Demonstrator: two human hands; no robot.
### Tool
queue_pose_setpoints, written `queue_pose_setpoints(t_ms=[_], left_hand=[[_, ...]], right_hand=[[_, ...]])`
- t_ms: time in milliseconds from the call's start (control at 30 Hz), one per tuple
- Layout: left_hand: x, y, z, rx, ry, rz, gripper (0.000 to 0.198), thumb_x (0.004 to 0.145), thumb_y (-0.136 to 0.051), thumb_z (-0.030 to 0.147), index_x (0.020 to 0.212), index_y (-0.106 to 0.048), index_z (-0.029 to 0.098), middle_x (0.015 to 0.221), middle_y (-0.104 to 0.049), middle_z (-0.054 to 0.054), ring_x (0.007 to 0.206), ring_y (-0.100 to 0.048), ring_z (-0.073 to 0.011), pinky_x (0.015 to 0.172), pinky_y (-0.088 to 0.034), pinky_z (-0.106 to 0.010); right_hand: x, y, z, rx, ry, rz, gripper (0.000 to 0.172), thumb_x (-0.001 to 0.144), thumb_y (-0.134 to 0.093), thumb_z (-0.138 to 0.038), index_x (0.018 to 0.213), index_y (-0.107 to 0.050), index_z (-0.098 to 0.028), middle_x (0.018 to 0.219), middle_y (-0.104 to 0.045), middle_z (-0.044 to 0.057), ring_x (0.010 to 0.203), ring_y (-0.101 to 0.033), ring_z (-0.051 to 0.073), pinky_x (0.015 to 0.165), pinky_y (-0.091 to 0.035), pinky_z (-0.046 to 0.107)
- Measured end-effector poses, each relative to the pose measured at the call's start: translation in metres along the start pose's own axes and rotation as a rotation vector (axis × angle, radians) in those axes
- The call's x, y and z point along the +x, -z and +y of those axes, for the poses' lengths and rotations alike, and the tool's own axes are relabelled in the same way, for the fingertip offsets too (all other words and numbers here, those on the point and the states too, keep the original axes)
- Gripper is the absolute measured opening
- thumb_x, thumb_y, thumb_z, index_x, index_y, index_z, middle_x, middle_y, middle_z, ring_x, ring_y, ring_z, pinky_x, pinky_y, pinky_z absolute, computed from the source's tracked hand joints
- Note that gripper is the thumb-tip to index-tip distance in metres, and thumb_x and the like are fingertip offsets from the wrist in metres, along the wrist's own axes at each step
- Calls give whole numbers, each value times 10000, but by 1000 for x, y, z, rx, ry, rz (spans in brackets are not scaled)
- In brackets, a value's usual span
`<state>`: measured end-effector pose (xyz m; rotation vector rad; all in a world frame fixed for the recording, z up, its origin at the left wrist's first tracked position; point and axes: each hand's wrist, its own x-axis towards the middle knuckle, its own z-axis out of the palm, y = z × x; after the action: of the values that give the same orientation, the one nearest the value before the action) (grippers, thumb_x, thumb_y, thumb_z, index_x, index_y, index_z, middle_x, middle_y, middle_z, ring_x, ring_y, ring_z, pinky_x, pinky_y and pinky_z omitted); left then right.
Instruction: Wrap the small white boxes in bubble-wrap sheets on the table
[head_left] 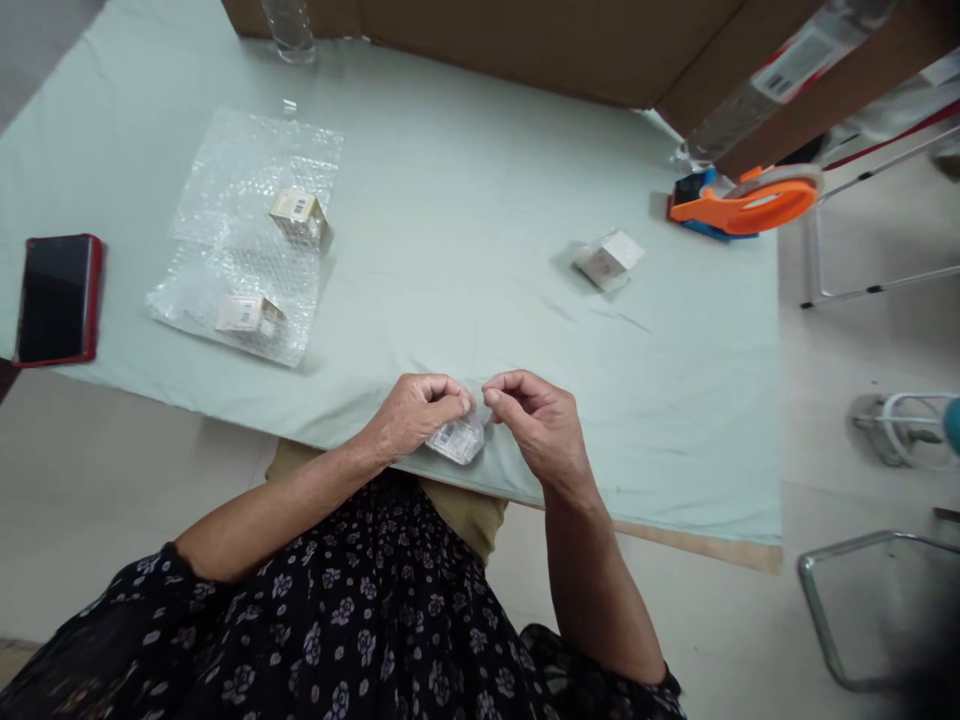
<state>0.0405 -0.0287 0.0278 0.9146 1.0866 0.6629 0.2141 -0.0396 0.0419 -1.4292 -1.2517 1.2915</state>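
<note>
At the table's near edge lies a small box (457,438) wrapped in clear plastic, with printing showing through. My left hand (421,412) is closed over its upper side, thumb and fingertips pinching the wrapping. Just to the right, my right hand (541,420) is closed in a pinch close to the same wrapping. Whatever sits between its fingertips is too small to make out. Farther off on the right stands another small wrapped box (610,260).
Bubble wrap (225,210) on the left carries two small boxes, one farther back (298,215) and one nearer (249,314). A red-cased phone (58,300) lies far left. An orange tape dispenser (742,203) is at right. A cardboard box (510,45) borders the back.
</note>
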Motion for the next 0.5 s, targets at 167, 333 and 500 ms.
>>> queue_pose_setpoints(t_ms=[167, 333, 500], left_hand=[[-1, 0, 1, -6, 0, 4, 202, 770, -694, 346, 774, -689, 143, 668, -614, 18, 585, -517, -84, 564, -392, -218], [0, 0, 3, -36, 35, -5, 209, 747, -697, 347, 752, -685, 139, 656, -613, 18, 567, -511, -82, 559, -401, -219], [1, 1, 2, -23, 17, -7, 205, 754, -700, 346, 763, -696, 141, 659, -618, 20, 562, -509, -79, 550, -395, -214]], right_hand=[[-1, 3, 3, 29, -34, 25, 152, 833, -688, -323, 762, -672, -189, 613, -570, -35, 563, -477, 95, 569, -412, 241], [-2, 6, 4, 54, -48, -43, 168, 825, -703, -357, 845, -724, -192, 730, -654, -1, 610, -514, 103, 584, -425, 244], [1, 2, 5, 48, -61, -24, 180, 789, -735, -338, 715, -681, -183, 620, -567, -27, 562, -454, 92, 535, -382, 231]])
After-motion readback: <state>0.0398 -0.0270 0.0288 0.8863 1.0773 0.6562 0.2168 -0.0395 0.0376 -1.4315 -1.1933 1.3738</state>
